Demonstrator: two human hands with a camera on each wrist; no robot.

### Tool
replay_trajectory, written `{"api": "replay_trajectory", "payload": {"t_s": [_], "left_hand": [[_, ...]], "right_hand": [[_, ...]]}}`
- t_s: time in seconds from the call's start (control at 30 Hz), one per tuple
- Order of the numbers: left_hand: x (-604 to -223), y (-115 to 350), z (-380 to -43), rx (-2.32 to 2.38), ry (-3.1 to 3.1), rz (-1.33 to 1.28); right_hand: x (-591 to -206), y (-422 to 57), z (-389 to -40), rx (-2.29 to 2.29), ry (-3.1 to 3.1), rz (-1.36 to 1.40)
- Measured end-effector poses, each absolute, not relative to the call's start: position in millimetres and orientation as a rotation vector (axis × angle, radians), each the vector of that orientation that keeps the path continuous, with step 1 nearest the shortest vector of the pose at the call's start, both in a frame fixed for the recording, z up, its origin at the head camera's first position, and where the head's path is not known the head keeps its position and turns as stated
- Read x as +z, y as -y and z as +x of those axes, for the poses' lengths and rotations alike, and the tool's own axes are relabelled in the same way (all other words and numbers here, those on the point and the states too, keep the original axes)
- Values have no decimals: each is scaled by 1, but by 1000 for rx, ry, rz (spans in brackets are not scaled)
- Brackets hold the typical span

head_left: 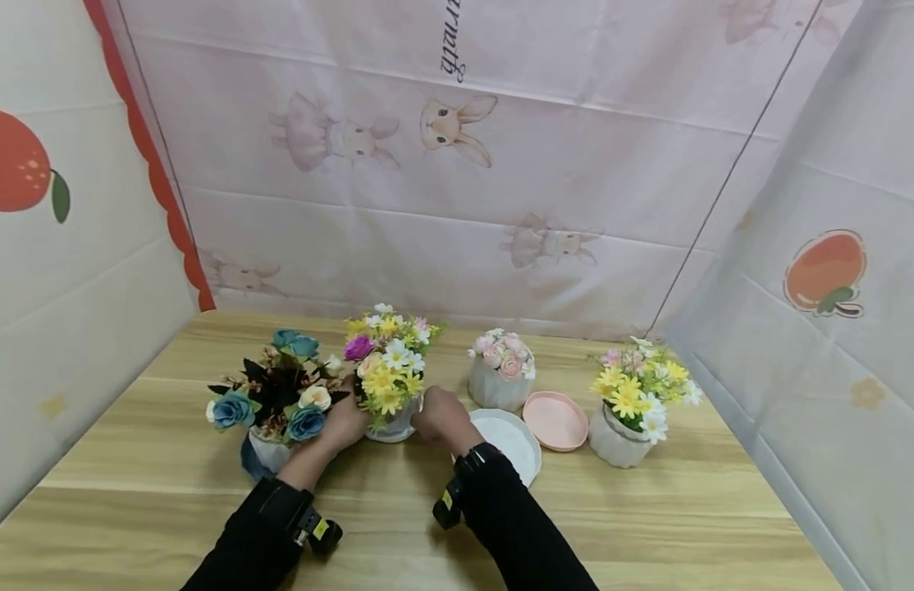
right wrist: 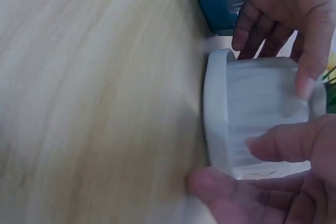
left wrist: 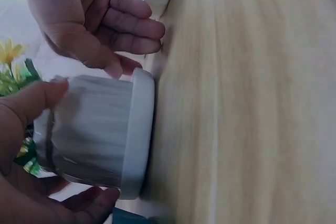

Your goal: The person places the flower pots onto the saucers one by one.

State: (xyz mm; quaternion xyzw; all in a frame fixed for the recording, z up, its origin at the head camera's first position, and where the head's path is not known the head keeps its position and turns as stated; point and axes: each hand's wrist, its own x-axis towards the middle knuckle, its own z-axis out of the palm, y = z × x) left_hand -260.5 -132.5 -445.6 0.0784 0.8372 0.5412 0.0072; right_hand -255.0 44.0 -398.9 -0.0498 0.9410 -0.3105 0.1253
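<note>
Left hand (head_left: 348, 423): curled round pot (left wrist: 94, 127).
Right hand (head_left: 444, 419): half open, fingertips at rim of saucer (left wrist: 139, 129); grip cannot be told.
Pot: upright in saucer, mid-tabletop (head_left: 383, 542), toward far edge.

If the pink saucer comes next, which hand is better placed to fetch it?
Right, probably. The right hand is nearer the pink saucer, with a white saucer between them, and its fingers look loose. The left hand grips a flowerpot, farther off.

Grey pot (left wrist: 94, 129): ridged, bit of gloss seen
Saucer (left wrist: 139, 135): smooth, ceramic-looking
Tabletop (head_left: 398, 533): finished in smooth wood grain
Back wall (head_left: 427, 209): covered in creased, kinda matt cloth
</note>
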Motion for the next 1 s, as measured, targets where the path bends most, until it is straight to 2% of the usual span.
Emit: {"api": "replay_trajectory", "payload": {"t_s": [0.1, 0.43, 0.67, 0.87, 1.0], "left_hand": [[-419, 125, -238, 1543, -2628, 116], [-420, 125, -217, 1505, -2765, 247], [-404, 126, -200, 1271, -2747, 244], [-398, 131, -191, 1035, -2786, 392], [-396, 134, -185, 935, -2794, 396]], "right_hand": [[-396, -45, -252, -739, -2828, -215], [-392, -49, -243, -544, -2929, -349], [-387, -55, -237, -503, -2942, -362], [-385, -58, -227, -455, -2956, -404], [-384, -59, -223, -422, -2937, -403]]}}
